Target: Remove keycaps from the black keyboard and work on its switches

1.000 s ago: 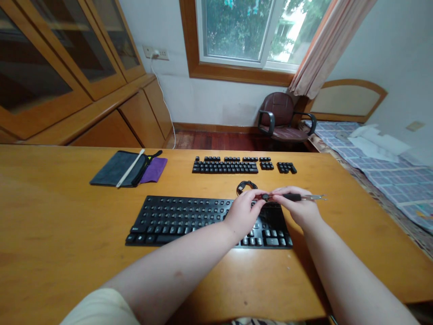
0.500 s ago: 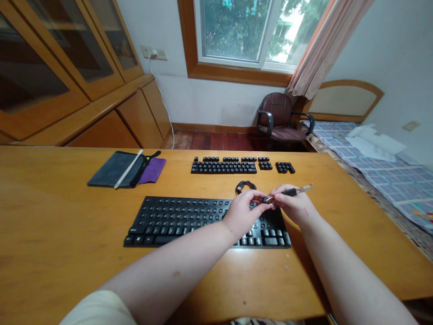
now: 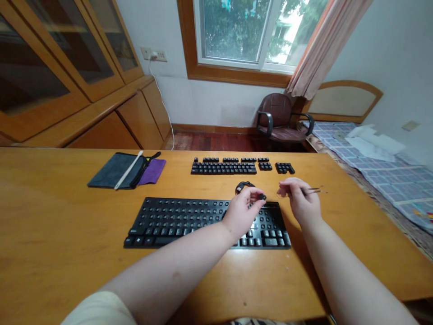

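Between the thumb and fingers of my left hand (image 3: 242, 211) is a small black keycap (image 3: 262, 197), held just above the upper right part of the black keyboard (image 3: 189, 216). Many keys on that board show bare switches, while keycaps still sit along its bottom row and lower right. My right hand (image 3: 302, 198) is closed around a keycap puller (image 3: 313, 190) with a dark handle and thin wire ends, off the keyboard's right side. Behind the keyboard lies a coiled black cable (image 3: 244, 186), partly hidden by my left hand.
Removed keycaps (image 3: 223, 168) are laid out in rows near the table's far edge, with a number-pad group (image 3: 285, 168) at their right. A grey pouch (image 3: 115, 169), a pale stick (image 3: 128, 170) and a purple cloth (image 3: 153, 171) lie at the left. A chair (image 3: 280, 115) stands beyond the table (image 3: 61, 234).
My right hand has drawn the keycap puller away to the right, apart from my left hand. The keycap, earlier at the wire ends, is now in my left fingers only.
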`<state>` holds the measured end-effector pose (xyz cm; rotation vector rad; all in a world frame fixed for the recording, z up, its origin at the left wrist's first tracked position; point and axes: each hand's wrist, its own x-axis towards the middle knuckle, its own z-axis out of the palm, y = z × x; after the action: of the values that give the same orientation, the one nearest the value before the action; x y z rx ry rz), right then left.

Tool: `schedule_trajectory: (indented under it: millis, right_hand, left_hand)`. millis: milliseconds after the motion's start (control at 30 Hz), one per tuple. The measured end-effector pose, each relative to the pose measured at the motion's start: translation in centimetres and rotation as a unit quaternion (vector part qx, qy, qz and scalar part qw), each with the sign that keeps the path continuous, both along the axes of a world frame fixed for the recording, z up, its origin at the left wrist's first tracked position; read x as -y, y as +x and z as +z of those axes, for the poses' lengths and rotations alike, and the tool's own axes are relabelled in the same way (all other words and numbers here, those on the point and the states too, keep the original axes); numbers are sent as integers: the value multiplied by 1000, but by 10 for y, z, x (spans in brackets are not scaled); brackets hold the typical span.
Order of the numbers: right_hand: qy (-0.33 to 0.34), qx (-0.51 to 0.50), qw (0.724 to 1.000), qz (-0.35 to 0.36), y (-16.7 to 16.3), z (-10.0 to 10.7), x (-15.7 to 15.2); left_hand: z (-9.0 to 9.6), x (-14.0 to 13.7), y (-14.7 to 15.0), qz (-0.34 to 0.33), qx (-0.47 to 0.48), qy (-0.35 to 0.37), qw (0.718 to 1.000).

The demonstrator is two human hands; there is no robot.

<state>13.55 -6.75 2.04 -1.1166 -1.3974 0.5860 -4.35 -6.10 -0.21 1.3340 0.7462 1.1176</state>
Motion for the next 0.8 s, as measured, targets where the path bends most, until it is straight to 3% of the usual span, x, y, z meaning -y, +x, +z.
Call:
schedule_trajectory:
  millis: [100, 167, 400, 533, 600, 667, 733, 800]
  right_hand:
    - [28, 241, 969, 49, 0, 3, 6]
    - [47, 323, 942, 81, -2, 4, 8]
    - [135, 377, 910, 112, -7, 6, 10]
    - [131, 388, 907, 101, -4, 2, 10]
    - [95, 394, 913, 53, 8, -2, 4]
    - [26, 412, 908, -71, 28, -9, -6]
    - [-93, 438, 872, -199, 52, -16, -18]
    - [-226, 457, 821, -258, 74, -22, -29]
  left_hand:
    - [4, -1, -2, 18, -20, -12, 1000]
    - [8, -1, -3, 21, -36, -22, 999]
    - [10, -1, -3, -7, -60, -46, 997]
    - [5, -3, -2, -9, -64, -57, 996]
    - [3, -3, -2, 2, -73, -51, 996]
    - [1, -3, -2, 5, -84, -44, 995]
    - [-1, -3, -3, 1, -90, -41, 995]
    - [-2, -4, -3, -3, -94, -36, 995]
